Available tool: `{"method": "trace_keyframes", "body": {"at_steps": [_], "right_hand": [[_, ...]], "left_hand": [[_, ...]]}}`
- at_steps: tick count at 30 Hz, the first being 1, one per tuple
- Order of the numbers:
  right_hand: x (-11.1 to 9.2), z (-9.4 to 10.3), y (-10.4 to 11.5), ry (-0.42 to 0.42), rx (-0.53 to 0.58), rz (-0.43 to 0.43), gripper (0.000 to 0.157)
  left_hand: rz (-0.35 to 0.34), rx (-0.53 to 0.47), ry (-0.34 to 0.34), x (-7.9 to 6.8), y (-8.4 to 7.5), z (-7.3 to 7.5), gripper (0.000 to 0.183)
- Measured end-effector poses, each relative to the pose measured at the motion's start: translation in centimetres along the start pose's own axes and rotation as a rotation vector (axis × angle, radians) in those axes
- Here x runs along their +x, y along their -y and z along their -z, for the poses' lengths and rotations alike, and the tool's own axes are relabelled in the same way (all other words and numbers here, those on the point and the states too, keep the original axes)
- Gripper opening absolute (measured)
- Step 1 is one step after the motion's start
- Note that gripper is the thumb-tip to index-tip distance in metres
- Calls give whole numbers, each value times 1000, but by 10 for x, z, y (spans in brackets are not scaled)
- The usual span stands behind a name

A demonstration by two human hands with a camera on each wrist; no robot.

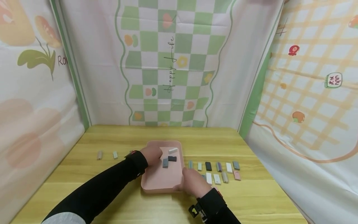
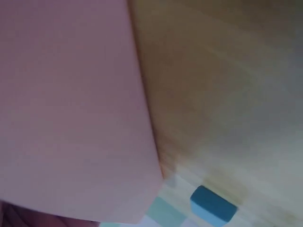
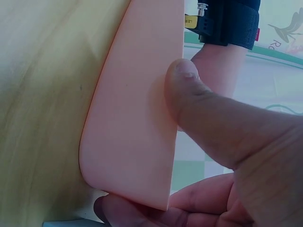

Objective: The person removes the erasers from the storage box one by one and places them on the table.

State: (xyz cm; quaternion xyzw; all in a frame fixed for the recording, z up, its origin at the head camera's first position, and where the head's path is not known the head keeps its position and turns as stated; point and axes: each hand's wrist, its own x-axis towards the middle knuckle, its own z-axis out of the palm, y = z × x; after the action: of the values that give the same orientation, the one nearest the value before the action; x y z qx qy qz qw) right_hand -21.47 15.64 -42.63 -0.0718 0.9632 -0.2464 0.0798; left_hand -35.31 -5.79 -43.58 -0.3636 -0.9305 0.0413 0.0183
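Note:
A shallow pink tray [image 1: 163, 186] stands on the table in front of me. Three small blocks lie in it: a white block [image 1: 173, 150], a black block [image 1: 172, 158] and a grey block [image 1: 165, 163]. My left hand [image 1: 151, 155] reaches over the tray's left rim; its fingertips are mostly hidden, and I cannot tell whether they hold anything. At the near right corner my right hand [image 1: 195, 183] grips the tray. Its thumb [image 3: 182, 87] presses the outer wall in the right wrist view, while the other fingers curl round the adjoining side.
Right of the tray, several small blocks lie in rows, among them a black one [image 1: 208, 166] and a pink one [image 1: 237, 175]. To the left lie a beige block [image 1: 99, 155] and a white one [image 1: 115, 155]. A blue block [image 2: 213, 205] shows beyond the tray. Patterned cloth [image 1: 173, 62] hangs behind.

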Motion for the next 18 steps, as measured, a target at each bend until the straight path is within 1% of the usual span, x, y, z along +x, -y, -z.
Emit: {"method": "trace_keyframes", "body": {"at_steps": [4,9,13,18], "right_hand": [[2,-1,0,0,-8,6,73],[3,0,0,-3,-13,9,75],[4,0,-1,4,-15,13,71],[3,-1,-1,11,-15,9,69]], "left_hand": [[-23,-12,-2,-3,3,-2,34],[-41,-66,-13,-7,8,-3,32],[-38,-117,7,-7,10,-8,36],[-44,-138,17,-9,11,-17,33]]}}
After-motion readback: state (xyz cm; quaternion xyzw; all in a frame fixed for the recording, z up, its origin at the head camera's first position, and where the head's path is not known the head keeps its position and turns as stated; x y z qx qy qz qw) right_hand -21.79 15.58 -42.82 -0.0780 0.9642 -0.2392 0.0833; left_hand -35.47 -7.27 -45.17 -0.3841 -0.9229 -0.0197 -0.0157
